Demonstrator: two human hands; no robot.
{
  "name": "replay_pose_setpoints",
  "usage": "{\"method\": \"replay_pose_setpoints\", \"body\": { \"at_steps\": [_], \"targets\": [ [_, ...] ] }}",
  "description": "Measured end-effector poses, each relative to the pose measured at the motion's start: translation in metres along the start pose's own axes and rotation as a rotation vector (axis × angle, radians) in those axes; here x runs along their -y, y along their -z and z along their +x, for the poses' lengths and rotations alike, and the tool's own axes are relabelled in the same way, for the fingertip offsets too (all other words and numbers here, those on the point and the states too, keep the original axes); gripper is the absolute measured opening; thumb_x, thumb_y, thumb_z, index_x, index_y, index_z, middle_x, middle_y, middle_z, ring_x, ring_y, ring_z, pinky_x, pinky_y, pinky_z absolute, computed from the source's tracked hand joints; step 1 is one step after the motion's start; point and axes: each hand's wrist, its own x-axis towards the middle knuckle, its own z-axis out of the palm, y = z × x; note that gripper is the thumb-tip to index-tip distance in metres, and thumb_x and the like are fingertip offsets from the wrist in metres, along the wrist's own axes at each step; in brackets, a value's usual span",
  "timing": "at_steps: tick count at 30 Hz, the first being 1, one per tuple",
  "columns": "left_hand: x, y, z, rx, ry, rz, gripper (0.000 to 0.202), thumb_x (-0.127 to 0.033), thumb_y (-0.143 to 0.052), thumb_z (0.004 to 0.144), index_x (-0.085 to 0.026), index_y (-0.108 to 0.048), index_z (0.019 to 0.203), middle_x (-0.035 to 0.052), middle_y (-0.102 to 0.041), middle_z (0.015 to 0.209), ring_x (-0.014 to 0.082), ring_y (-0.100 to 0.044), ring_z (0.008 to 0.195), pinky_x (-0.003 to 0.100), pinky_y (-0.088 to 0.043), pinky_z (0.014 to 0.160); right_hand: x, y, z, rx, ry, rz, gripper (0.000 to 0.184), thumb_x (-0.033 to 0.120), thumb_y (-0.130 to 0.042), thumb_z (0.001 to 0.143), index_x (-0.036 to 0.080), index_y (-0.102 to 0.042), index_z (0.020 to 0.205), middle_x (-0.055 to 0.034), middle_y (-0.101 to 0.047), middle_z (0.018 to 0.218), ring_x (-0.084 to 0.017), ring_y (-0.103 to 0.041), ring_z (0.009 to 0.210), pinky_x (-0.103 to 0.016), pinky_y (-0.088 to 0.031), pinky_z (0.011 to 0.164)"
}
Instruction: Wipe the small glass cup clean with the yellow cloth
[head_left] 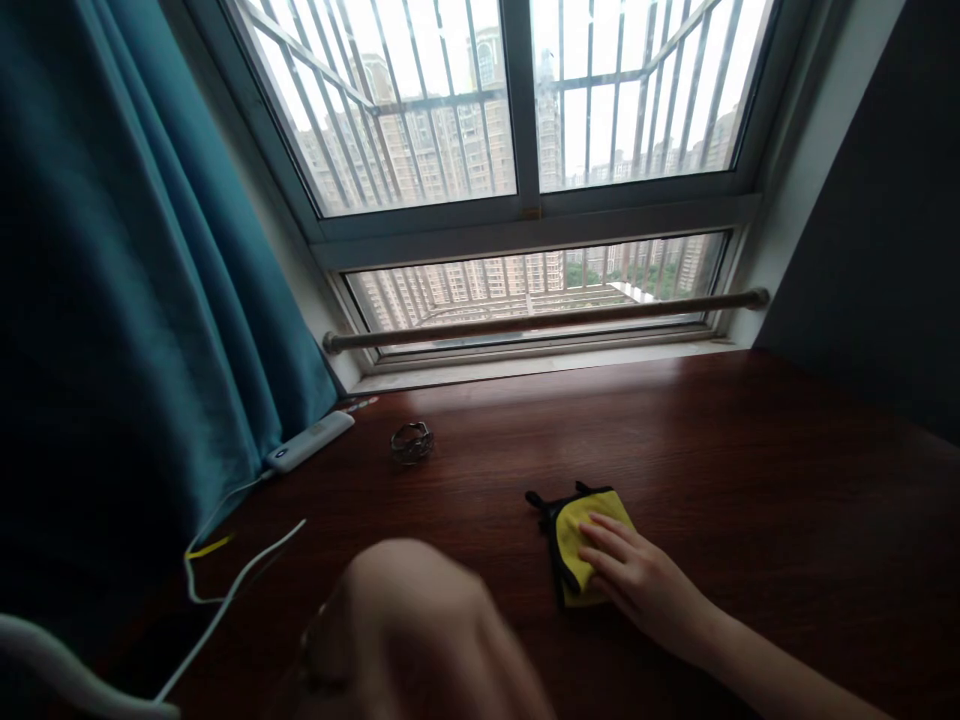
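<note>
A folded yellow cloth (574, 525) with black edging and small black loops lies on the dark wooden tabletop. My right hand (637, 575) rests on its right side, fingers stretched out and slightly apart over the fabric. The thumb is out of sight. Close to the camera at the bottom, my left hand (420, 620) is raised and smeared by motion. Its fingers point down out of clear view, so what it holds, if anything, cannot be made out.
A coiled metallic item (412, 442) sits on the tabletop (712, 450). To its left lies a white power strip (311, 442) beside the blue curtain (232, 350). A white cable (232, 590) loops at the left. A rail (540, 322) crosses the barred window behind.
</note>
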Motion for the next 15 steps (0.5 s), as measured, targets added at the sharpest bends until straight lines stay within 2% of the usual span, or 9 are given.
{"method": "replay_pose_setpoints", "body": {
  "at_steps": [1, 2, 3, 4, 5, 6, 10, 13, 15],
  "targets": [
    [0.013, 0.01, 0.006, -0.019, 0.012, -0.003, 0.051, -0.06, -0.056, 0.068, -0.022, -0.063, 0.1, 0.0075, -0.065, 0.091, 0.021, -0.062, 0.085, 0.025, -0.049, 0.066, -0.002, -0.002, 0.0, -0.019, -0.026, -0.019, 0.029, 0.014, -0.042, 0.086, 0.013, -0.058, 0.111, -0.0111, -0.049, 0.125, -0.026, -0.036, 0.122, -0.041, -0.038, 0.1],
    [0.03, 0.02, 0.012, -0.057, 0.123, -0.044, 0.048, -0.054, -0.056, 0.071, -0.02, -0.061, 0.104, 0.0081, -0.065, 0.093, 0.0202, -0.063, 0.08, 0.026, -0.049, 0.066, -0.005, -0.004, 0.0, -0.031, -0.05, -0.033, 0.029, 0.013, -0.041, 0.087, 0.012, -0.057, 0.111, -0.0117, -0.05, 0.124, -0.026, -0.038, 0.121, -0.041, -0.039, 0.099],
    [0.05, 0.028, 0.018, -0.257, 0.236, -0.056, 0.043, -0.05, -0.051, 0.076, -0.019, -0.061, 0.103, 0.0079, -0.065, 0.091, 0.018, -0.062, 0.072, 0.027, -0.049, 0.062, -0.006, -0.006, 0.0, -0.035, -0.069, -0.041, 0.03, 0.013, -0.041, 0.087, 0.012, -0.057, 0.112, -0.0119, -0.05, 0.124, -0.026, -0.039, 0.12, -0.041, -0.039, 0.099],
    [0.072, 0.034, 0.021, -0.587, 0.341, -0.002, 0.038, -0.047, -0.048, 0.078, -0.017, -0.063, 0.094, 0.007, -0.065, 0.082, 0.0156, -0.06, 0.061, 0.026, -0.047, 0.057, -0.008, -0.007, 0.0, -0.034, -0.083, -0.044, 0.03, 0.014, -0.042, 0.087, 0.012, -0.057, 0.112, -0.0118, -0.05, 0.124, -0.027, -0.04, 0.12, -0.042, -0.04, 0.098],
    [0.096, 0.039, 0.022, -1.015, 0.433, 0.129, 0.033, -0.045, -0.049, 0.077, -0.015, -0.064, 0.082, 0.0051, -0.063, 0.07, 0.0136, -0.055, 0.052, 0.025, -0.045, 0.053, -0.009, -0.008, 0.0, -0.028, -0.09, -0.041, 0.03, 0.015, -0.043, 0.086, 0.012, -0.057, 0.113, -0.0114, -0.05, 0.124, -0.027, -0.04, 0.12, -0.042, -0.039, 0.099],
    [0.118, 0.041, 0.02, -1.214, 0.476, 0.201, 0.03, -0.04, -0.049, 0.078, -0.013, -0.062, 0.083, 0.005, -0.061, 0.068, 0.0139, -0.053, 0.054, 0.026, -0.045, 0.057, -0.01, -0.008, 0.0, -0.022, -0.092, -0.036, 0.03, 0.017, -0.045, 0.085, 0.013, -0.056, 0.113, -0.0109, -0.049, 0.125, -0.027, -0.039, 0.12, -0.042, -0.039, 0.099],
    [0.183, 0.042, -0.01, -1.632, 0.563, 0.35, 0.023, -0.031, -0.045, 0.08, -0.014, -0.057, 0.089, 0.0059, -0.055, 0.085, 0.0134, -0.048, 0.069, 0.029, -0.04, 0.075, -0.01, -0.008, -0.003, -0.007, -0.092, -0.004, 0.035, 0.022, -0.052, 0.082, 0.015, -0.054, 0.117, -0.0094, -0.047, 0.128, -0.027, -0.037, 0.122, -0.041, -0.039, 0.099],
    [0.209, 0.046, -0.037, -1.87, 0.684, 0.343, 0.025, -0.029, -0.046, 0.08, -0.014, -0.048, 0.1, 0.0043, -0.048, 0.087, 0.0124, -0.045, 0.071, 0.029, -0.04, 0.075, -0.011, -0.009, -0.004, -0.023, -0.097, 0.015, 0.039, 0.026, -0.057, 0.08, 0.015, -0.054, 0.117, -0.0091, -0.046, 0.128, -0.027, -0.037, 0.122, -0.042, -0.038, 0.1],
    [0.223, 0.05, -0.049, -1.956, 0.783, 0.277, 0.029, -0.028, -0.05, 0.077, -0.013, -0.043, 0.1, 0.0016, -0.045, 0.08, 0.0116, -0.046, 0.068, 0.028, -0.041, 0.071, -0.012, -0.011, -0.005, -0.033, -0.095, 0.026, 0.04, 0.026, -0.059, 0.078, 0.016, -0.054, 0.117, -0.0088, -0.047, 0.128, -0.027, -0.037, 0.122, -0.042, -0.038, 0.1]
  ]
}}
